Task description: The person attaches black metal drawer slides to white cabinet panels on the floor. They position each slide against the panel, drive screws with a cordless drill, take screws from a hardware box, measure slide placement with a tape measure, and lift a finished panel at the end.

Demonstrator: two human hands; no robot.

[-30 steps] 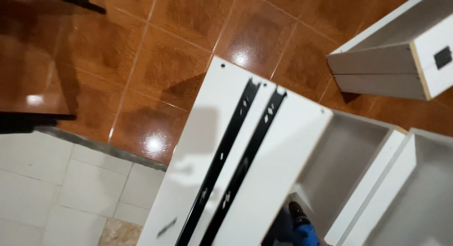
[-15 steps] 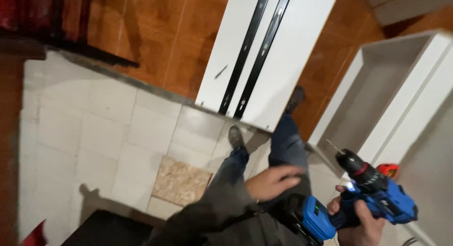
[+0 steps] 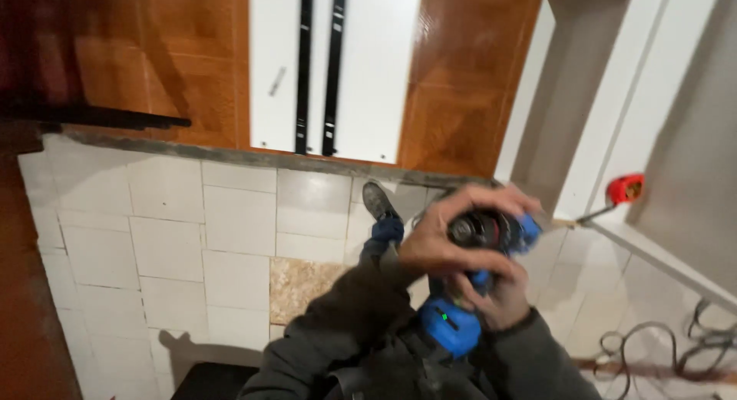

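A white panel (image 3: pixel 338 70) with two black drawer rails (image 3: pixel 305 70) lies on the brown tiled floor (image 3: pixel 153 70), its top cut off. Below it, the left hand (image 3: pixel 441 235) wraps the front of one blue-and-black drill (image 3: pixel 468 277); the right hand (image 3: pixel 503 292) clamps its grip. Motion blur hides the bit. Right, one open white cabinet (image 3: pixel 583 100), a red tool (image 3: pixel 626 189) on its edge, one cable (image 3: pixel 691 342) on the pale tiles.

Head camera, looking steeply down, close above hands, floor beyond.
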